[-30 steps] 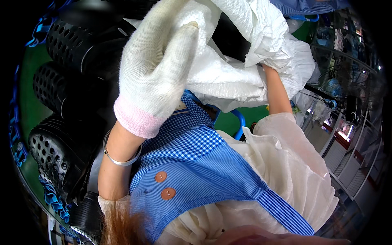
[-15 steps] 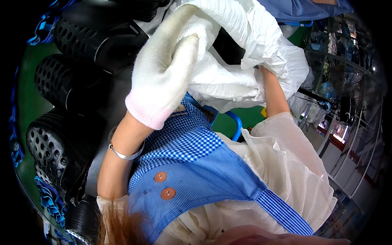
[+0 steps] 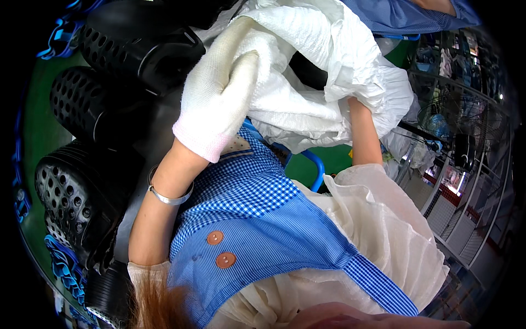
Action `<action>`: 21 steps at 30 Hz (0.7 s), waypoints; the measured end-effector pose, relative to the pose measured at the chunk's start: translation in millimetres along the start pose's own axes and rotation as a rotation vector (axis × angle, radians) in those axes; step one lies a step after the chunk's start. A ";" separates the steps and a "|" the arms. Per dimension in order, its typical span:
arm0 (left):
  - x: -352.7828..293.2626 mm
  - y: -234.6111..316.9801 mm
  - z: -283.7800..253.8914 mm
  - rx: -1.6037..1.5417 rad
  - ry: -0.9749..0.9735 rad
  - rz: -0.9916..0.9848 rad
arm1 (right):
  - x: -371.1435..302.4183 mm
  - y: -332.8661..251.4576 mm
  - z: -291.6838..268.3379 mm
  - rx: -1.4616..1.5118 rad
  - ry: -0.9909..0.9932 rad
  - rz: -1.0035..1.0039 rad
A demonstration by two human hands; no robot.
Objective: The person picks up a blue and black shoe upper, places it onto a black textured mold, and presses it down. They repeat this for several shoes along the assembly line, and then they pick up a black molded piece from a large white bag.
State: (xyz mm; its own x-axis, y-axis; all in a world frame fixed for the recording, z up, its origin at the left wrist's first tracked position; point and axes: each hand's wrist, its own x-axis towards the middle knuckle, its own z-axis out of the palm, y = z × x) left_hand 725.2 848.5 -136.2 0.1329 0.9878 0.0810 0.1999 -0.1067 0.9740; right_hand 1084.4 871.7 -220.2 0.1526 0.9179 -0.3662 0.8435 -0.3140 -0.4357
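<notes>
A large crinkled white plastic bag [image 3: 350, 60] fills the top middle, its mouth gaping toward me. Something black [image 3: 309, 70] shows through that opening; its kind I cannot make out. My left hand [image 3: 222, 90], in a white knit glove with a pink cuff, grips the bag's left rim with the fingers against the plastic and the thumb raised along it. On the right, my bare right forearm [image 3: 364, 131] reaches up beneath the bag's folds. The plastic covers my right hand, so its fingers are hidden.
Several black plastic shells with round holes [image 3: 71, 197] stand in a row at my left. Blue straps [image 3: 66, 263] hang beside them. A blue curved tube [image 3: 316, 167] lies below the bag. Another person's blue sleeve [image 3: 405, 15] is at the top right, near wire racks [image 3: 466, 181].
My gloved left hand has shifted slightly left and down, still on the rim. The bag has moved a little with it, and my right forearm has lowered slightly.
</notes>
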 end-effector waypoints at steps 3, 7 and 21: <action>2.0 -3.8 1.4 0.046 0.029 0.050 | -3.4 -3.2 -0.3 0.032 0.004 0.003; 5.8 -5.4 4.7 0.073 0.057 0.080 | -11.3 -10.1 16.6 0.008 0.026 -0.017; -8.6 -34.1 10.2 0.202 -0.123 -0.088 | -13.6 -29.5 3.8 0.275 0.065 -0.029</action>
State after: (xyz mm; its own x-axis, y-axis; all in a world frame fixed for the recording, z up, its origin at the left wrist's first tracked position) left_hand 727.1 842.5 -172.2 0.2211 0.9744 -0.0409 0.4044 -0.0535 0.9130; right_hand 1055.5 867.5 -205.4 0.1710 0.9383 -0.3005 0.6781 -0.3334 -0.6550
